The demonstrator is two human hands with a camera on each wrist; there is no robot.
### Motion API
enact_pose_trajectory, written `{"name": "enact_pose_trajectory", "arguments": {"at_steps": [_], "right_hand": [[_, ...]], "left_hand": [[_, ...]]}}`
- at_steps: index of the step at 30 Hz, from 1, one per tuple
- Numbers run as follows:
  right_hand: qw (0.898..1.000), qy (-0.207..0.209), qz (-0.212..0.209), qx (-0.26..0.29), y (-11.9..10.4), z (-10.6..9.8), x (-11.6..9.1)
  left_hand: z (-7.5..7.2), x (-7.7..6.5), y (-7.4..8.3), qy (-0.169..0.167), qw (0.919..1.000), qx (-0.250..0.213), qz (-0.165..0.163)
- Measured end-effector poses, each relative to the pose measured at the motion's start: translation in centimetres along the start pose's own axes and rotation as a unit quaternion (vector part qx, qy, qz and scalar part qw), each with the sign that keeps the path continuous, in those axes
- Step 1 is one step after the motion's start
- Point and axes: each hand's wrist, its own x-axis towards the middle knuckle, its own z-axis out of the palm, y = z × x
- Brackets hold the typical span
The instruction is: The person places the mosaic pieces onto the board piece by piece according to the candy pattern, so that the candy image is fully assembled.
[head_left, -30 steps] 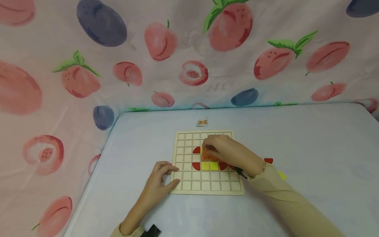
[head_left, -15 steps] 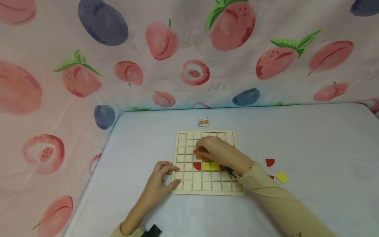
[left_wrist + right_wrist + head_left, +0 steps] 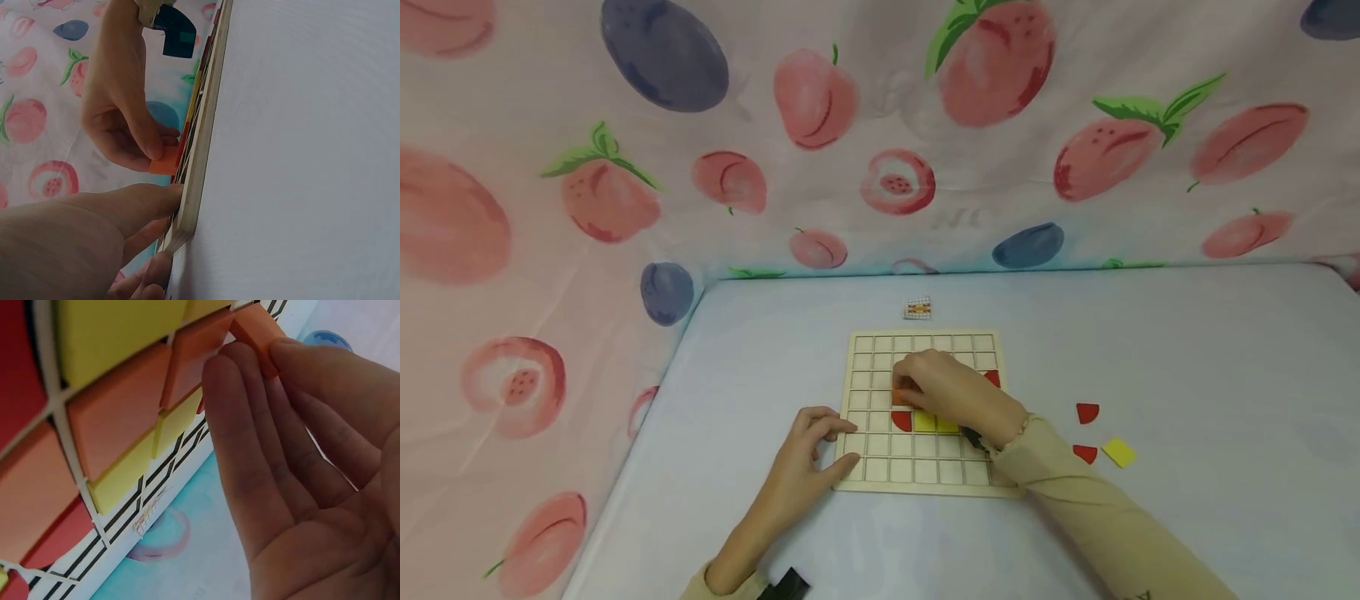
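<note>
A pale wooden grid board [image 3: 925,492] lies on the table. My left hand [image 3: 808,454] rests at its left edge, with thumb and fingers touching the near-left corner, as the left wrist view also shows. Over the board's middle, my right hand [image 3: 955,387] pinches an orange square tile [image 3: 256,337] between thumb and fingers. That tile is tilted against the board, beside a set orange tile [image 3: 119,412]. Yellow squares [image 3: 925,421] and a red quarter-round tile [image 3: 901,421] sit in a nearer row. My right hand hides part of the pattern.
Right of the board lie two red quarter-round tiles [image 3: 1087,412] and a yellow square tile [image 3: 1119,452]. A small printed pattern card [image 3: 917,308] lies behind the board. A fruit-print cloth [image 3: 820,192] hangs at the back and left.
My right hand has moved left along the orange row with the orange tile. The loose red and yellow tiles at right have come into fuller view. The left hand stays put.
</note>
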Motion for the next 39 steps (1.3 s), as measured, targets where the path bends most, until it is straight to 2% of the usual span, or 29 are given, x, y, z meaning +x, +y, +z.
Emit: {"name": "enact_pose_trajectory", "arguments": {"at_steps": [13, 25, 31, 39], "right_hand": [[0.998, 0.009, 0.016, -0.068, -0.4, 0.5, 0.1], [0.997, 0.011, 0.025, -0.068, -0.2, 0.7, -0.1], [0.997, 0.025, 0.01, -0.067, 0.1, 0.4, -1.0], [0.996, 0.028, 0.014, -0.079, 0.4, -0.3, -2.2]], "left_hand": [[-0.1, -0.2, -0.3, 0.002, 1.0, -0.008, 0.005], [-0.2, -0.2, -0.1, -0.004, 0.9999, -0.011, -0.008], [-0.1, -0.2, 0.0, -0.005, 0.9999, -0.01, -0.004], [-0.2, -0.1, 0.2, -0.004, 1.0, -0.006, -0.003]]}}
